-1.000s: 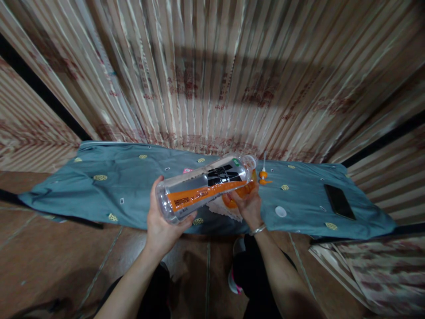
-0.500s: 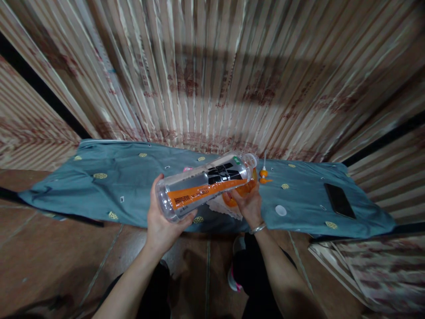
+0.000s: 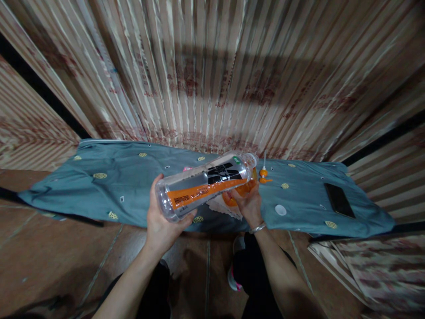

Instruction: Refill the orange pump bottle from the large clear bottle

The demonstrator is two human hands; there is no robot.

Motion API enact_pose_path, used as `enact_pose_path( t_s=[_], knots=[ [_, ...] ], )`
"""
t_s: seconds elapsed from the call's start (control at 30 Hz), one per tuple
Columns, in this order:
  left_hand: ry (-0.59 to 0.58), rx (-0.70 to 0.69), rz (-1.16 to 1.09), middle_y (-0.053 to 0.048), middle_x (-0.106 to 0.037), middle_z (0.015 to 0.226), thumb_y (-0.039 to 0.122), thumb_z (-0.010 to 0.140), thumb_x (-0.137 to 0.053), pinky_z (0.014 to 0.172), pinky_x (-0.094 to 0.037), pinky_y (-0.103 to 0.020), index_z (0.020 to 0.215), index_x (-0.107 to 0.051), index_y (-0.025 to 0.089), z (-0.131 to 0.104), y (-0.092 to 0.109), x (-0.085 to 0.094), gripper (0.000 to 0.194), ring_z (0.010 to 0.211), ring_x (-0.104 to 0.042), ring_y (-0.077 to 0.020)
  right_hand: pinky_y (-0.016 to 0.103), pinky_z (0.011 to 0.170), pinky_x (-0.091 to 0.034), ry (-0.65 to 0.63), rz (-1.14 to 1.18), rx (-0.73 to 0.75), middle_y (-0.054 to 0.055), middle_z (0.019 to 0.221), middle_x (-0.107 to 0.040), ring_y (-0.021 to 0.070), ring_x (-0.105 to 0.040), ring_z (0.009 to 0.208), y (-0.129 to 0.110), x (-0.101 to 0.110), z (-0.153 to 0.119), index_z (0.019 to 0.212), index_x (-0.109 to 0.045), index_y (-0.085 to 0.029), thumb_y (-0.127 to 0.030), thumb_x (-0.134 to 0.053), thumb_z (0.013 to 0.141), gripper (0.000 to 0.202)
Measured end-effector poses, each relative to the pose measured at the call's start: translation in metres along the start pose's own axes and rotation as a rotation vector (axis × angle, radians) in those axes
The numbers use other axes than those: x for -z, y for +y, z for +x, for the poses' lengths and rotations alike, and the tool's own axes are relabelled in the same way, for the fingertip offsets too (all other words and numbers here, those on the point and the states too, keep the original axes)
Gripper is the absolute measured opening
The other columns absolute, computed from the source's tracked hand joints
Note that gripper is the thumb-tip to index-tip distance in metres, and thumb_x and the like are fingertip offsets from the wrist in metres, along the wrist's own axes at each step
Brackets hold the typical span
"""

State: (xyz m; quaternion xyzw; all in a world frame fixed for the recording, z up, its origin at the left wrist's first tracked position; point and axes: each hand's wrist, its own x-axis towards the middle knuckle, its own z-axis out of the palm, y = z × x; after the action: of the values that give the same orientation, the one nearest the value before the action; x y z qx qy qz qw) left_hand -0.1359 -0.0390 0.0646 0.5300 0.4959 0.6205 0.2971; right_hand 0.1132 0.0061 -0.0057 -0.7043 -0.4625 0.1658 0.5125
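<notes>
A large clear plastic bottle (image 3: 202, 184) with an orange and black label is tilted, its open neck toward the upper right. My left hand (image 3: 164, 226) is wrapped round its base. My right hand (image 3: 248, 201) grips an orange bottle (image 3: 244, 189), partly hidden under the clear bottle's neck end. Whether liquid runs between the two I cannot make out. Just right of them an orange pump top (image 3: 263, 175) with a thin pale tube lies on the teal cloth (image 3: 133, 177). Under the orange bottle is a whitish piece of tissue or lace-edged cloth (image 3: 226, 209).
A black phone (image 3: 339, 200) lies at the right of the cloth-covered surface. Nearer my right wrist is a round white disc (image 3: 280, 210). Something small and pink (image 3: 187, 169) shows behind the clear bottle. A pleated curtain (image 3: 212, 79) hangs behind, with dark poles at both sides.
</notes>
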Motion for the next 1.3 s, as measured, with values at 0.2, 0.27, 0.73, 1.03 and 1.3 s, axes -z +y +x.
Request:
enact_pose_path(
  t_s=[0.2, 0.27, 0.73, 1.03, 1.3],
  knots=[
    [0.004, 0.004, 0.028, -0.002, -0.074, 0.104, 0.043, 0.051, -0.096, 0.084, -0.069, -0.041, 0.145, -0.046, 0.025, 0.0008, -0.0022, 0.0011, 0.108, 0.089, -0.078, -0.0258, 0.045, 0.086, -0.058, -0.024, -0.021, -0.024, 0.015, 0.110, -0.076, 0.0394, -0.075, 0.111, -0.0037, 0.0023, -0.0009, 0.123, -0.054, -0.019, -0.062, -0.078, 0.069, 0.073],
    [0.000, 0.000, 0.037, -0.001, -0.074, 0.104, 0.044, 0.051, -0.097, 0.084, -0.068, -0.041, 0.146, -0.046, 0.026, 0.0007, -0.0022, 0.0013, 0.109, 0.089, -0.078, -0.0254, 0.045, 0.087, -0.058, -0.023, -0.020, -0.019, 0.014, 0.110, -0.076, 0.0391, -0.075, 0.112, -0.0041, 0.0024, -0.0013, 0.121, -0.055, -0.020, -0.062, -0.078, 0.069, 0.071],
    [0.002, 0.012, -0.042, -0.003, -0.074, 0.107, 0.041, 0.053, -0.097, 0.083, -0.069, -0.044, 0.148, -0.046, 0.025, -0.0004, -0.0007, -0.0004, 0.109, 0.089, -0.078, -0.0260, 0.049, 0.085, -0.059, -0.010, -0.029, -0.010, 0.015, 0.107, -0.078, 0.0386, -0.077, 0.101, -0.0006, 0.0010, -0.0005, 0.123, -0.055, -0.019, -0.069, -0.078, 0.067, 0.078],
    [-0.005, -0.027, 0.016, -0.002, -0.073, 0.106, 0.037, 0.055, -0.094, 0.081, -0.069, -0.040, 0.148, -0.046, 0.025, 0.0001, 0.0003, 0.0006, 0.105, 0.088, -0.077, -0.0243, 0.048, 0.086, -0.059, -0.013, -0.033, -0.043, 0.013, 0.109, -0.078, 0.0374, -0.077, 0.101, -0.0012, 0.0007, -0.0003, 0.123, -0.054, -0.021, -0.062, -0.080, 0.066, 0.075],
    [0.001, -0.011, -0.034, -0.002, -0.074, 0.103, 0.039, 0.052, -0.097, 0.077, -0.069, -0.040, 0.146, -0.047, 0.022, 0.0007, 0.0018, -0.0011, 0.107, 0.084, -0.077, -0.0246, 0.046, 0.085, -0.059, -0.019, -0.047, -0.058, 0.015, 0.111, -0.079, 0.0388, -0.078, 0.103, -0.0042, 0.0012, -0.0007, 0.127, -0.055, -0.017, -0.056, -0.082, 0.067, 0.076]
  ],
)
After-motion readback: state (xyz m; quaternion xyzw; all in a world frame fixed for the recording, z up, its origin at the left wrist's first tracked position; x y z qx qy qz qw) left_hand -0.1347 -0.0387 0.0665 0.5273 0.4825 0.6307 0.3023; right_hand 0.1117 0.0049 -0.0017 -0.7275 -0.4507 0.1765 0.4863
